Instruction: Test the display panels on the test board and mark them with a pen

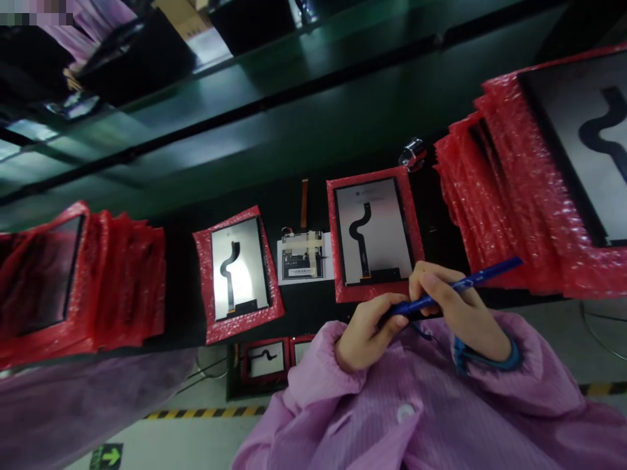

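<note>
A blue marker (473, 281) slants across in front of my chest, above the bench's near edge. My left hand (371, 331) pinches its lower left end, and my right hand (445, 297) is closed round its middle. Just beyond the hands a display panel (385, 228) with a curved black flex cable lies on red bubble wrap (379, 292). Left of it, a small circuit assembly (302, 256) rests on a white sheet (329, 256). Another panel (252, 267) with a similar cable lies farther left on red wrap (218, 329).
Red-wrapped panels are stacked at right (529, 189) and left (127, 281). An orange strip (304, 203) and a shiny metal object (414, 154) lie toward the back. A box with panels (266, 359) sits below the bench. A person's sleeve (93, 398) shows lower left.
</note>
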Demonstrator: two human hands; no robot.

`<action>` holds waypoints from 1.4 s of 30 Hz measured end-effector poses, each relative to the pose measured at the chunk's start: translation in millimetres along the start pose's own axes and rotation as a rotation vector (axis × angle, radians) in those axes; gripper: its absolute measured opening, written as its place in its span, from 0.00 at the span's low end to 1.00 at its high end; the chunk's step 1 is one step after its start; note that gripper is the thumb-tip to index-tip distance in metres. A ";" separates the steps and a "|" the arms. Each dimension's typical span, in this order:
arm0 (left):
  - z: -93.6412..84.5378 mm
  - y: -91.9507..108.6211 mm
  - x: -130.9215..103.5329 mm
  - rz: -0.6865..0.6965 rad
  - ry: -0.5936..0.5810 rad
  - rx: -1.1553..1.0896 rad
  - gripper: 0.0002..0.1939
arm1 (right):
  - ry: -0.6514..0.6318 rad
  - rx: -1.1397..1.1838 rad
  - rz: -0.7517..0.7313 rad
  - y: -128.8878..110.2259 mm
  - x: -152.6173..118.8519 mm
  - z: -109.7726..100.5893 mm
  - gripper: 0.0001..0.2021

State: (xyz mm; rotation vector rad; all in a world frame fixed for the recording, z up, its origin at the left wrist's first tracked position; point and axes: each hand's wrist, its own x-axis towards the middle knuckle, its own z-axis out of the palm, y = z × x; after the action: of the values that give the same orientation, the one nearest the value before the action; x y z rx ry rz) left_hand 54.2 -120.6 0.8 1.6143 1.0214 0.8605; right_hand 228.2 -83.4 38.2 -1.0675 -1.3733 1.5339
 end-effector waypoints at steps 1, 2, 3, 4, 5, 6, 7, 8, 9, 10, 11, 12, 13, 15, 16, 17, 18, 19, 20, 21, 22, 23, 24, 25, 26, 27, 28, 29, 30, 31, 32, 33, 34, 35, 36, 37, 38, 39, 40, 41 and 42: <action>-0.7 0.5 0.1 0.008 0.001 0.016 0.26 | -0.015 -0.046 -0.034 0.6 0.6 2.4 0.22; -1.3 1.3 0.2 0.024 0.007 0.031 0.27 | -0.020 -0.088 -0.073 2.0 1.0 4.9 0.20; -1.6 2.3 0.5 0.040 0.014 0.045 0.27 | -0.019 -0.125 -0.109 3.8 1.1 7.6 0.19; -1.5 3.5 0.7 0.058 0.014 0.053 0.27 | -0.017 -0.157 -0.139 5.9 1.0 10.4 0.17; -0.7 5.0 1.1 0.075 0.006 0.054 0.28 | -0.023 -0.180 -0.161 7.7 0.8 13.1 0.16; 0.8 6.5 1.5 0.090 -0.007 0.049 0.28 | -0.039 -0.193 -0.178 9.0 0.7 15.9 0.16; 2.7 8.1 2.0 0.104 -0.018 0.044 0.29 | -0.059 -0.199 -0.192 9.5 1.0 18.5 0.15; 4.5 9.6 2.6 0.115 -0.023 0.042 0.30 | -0.082 -0.202 -0.203 9.2 2.1 20.8 0.15; 5.7 10.7 3.3 0.125 -0.018 0.051 0.30 | -0.106 -0.202 -0.210 8.4 4.3 22.3 0.14; 5.5 11.1 3.9 0.135 0.004 0.079 0.31 | -0.123 -0.201 -0.211 7.2 7.9 22.7 0.13; 3.1 10.6 4.3 0.141 0.043 0.129 0.30 | -0.120 -0.199 -0.204 6.4 13.2 21.3 0.13; -2.1 8.6 4.2 0.139 0.103 0.197 0.29 | -0.081 -0.201 -0.191 6.4 20.2 17.8 0.13; -10.1 4.6 3.5 0.126 0.195 0.282 0.27 | -0.003 -0.215 -0.168 7.8 28.9 11.8 0.14; -33.5 -10.2 -0.8 0.053 0.455 0.487 0.23 | 0.232 -0.326 -0.113 15.3 49.8 -6.9 0.13; -47.0 -21.1 -4.6 -0.007 0.604 0.590 0.22 | 0.360 -0.441 -0.090 21.3 60.8 -18.4 0.11; -60.3 -33.9 -9.3 -0.086 0.723 0.686 0.23 | 0.446 -0.596 -0.079 28.0 71.0 -30.1 0.08; -72.1 -47.6 -14.7 -0.163 0.791 0.755 0.25 | 0.513 -0.746 -0.069 34.8 79.8 -40.8 0.08; -81.4 -61.5 -20.2 -0.235 0.800 0.801 0.30 | 0.561 -0.878 -0.056 40.7 86.5 -49.6 0.08; -87.8 -74.6 -25.4 -0.289 0.787 0.828 0.34 | 0.595 -0.988 -0.052 44.9 91.0 -55.7 0.09; -91.0 -85.9 -30.0 -0.323 0.762 0.844 0.36 | 0.623 -1.071 -0.058 46.8 93.3 -58.6 0.12; -91.3 -95.0 -33.6 -0.341 0.736 0.856 0.37 | 0.636 -1.136 -0.075 46.1 93.8 -58.3 0.15; -89.1 -101.7 -36.0 -0.345 0.721 0.866 0.37 | 0.632 -1.186 -0.103 43.0 93.2 -55.2 0.18; -85.3 -106.0 -37.3 -0.344 0.715 0.876 0.37 | 0.604 -1.227 -0.140 38.0 92.3 -49.9 0.20; -80.7 -108.3 -37.7 -0.339 0.717 0.885 0.36 | 0.551 -1.258 -0.180 31.8 91.8 -43.1 0.21; -75.8 -109.1 -37.5 -0.336 0.724 0.890 0.36 | 0.478 -1.276 -0.219 25.5 92.3 -35.5 0.21; -71.5 -109.0 -37.1 -0.337 0.732 0.890 0.36 | 0.391 -1.283 -0.256 20.1 94.4 -27.6 0.21; -68.1 -108.2 -36.8 -0.340 0.737 0.885 0.36 | 0.297 -1.279 -0.289 16.4 97.9 -20.0 0.21; -66.0 -107.0 -36.9 -0.343 0.736 0.876 0.36 | 0.206 -1.271 -0.314 15.1 102.9 -13.0 0.22; -65.4 -105.4 -37.4 -0.347 0.732 0.865 0.36 | 0.119 -1.267 -0.327 16.2 108.7 -6.8 0.23; -66.5 -103.2 -38.0 -0.350 0.724 0.852 0.37 | 0.041 -1.270 -0.325 19.6 114.9 -1.5 0.25; -69.4 -100.4 -38.2 -0.354 0.716 0.840 0.37 | -0.026 -1.280 -0.311 25.0 120.8 3.0 0.28; -74.1 -96.7 -37.2 -0.354 0.716 0.830 0.37 | -0.079 -1.293 -0.287 31.5 126.0 6.6 0.32; -80.7 -92.2 -34.3 -0.347 0.727 0.825 0.37 | -0.113 -1.306 -0.263 38.6 130.1 9.4 0.36; -88.8 -87.2 -28.6 -0.334 0.741 0.823 0.35 | -0.130 -1.317 -0.248 45.5 132.8 11.6 0.39; -98.3 -82.0 -19.8 -0.314 0.752 0.823 0.33 | -0.131 -1.322 -0.243 51.8 134.4 13.2 0.41; -108.5 -77.1 -7.6 -0.293 0.756 0.827 0.29 | -0.124 -1.322 -0.249 57.0 134.9 14.3 0.42; -118.9 -73.2 7.5 -0.274 0.737 0.834 0.27 | -0.112 -1.318 -0.260 61.2 134.6 15.0 0.42; -128.7 -70.6 24.8 -0.271 0.700 0.845 0.24 | -0.100 -1.309 -0.274 64.2 134.0 15.5 0.41; -137.5 -69.5 43.0 -0.286 0.656 0.864 0.22 | -0.090 -1.298 -0.283 66.4 133.2 15.7 0.40; -144.7 -70.1 60.9 -0.316 0.604 0.888 0.20 | -0.083 -1.285 -0.287 67.8 132.7 15.7 0.40; -150.1 -72.1 77.2 -0.351 0.570 0.913 0.20 | -0.076 -1.273 -0.288 68.8 132.4 15.7 0.39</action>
State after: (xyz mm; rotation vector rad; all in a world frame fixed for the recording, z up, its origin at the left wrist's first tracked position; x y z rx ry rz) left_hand -65.3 15.7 -27.7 1.8358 2.2650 0.6430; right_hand 168.6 30.2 -39.7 -1.3883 -2.5008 0.3519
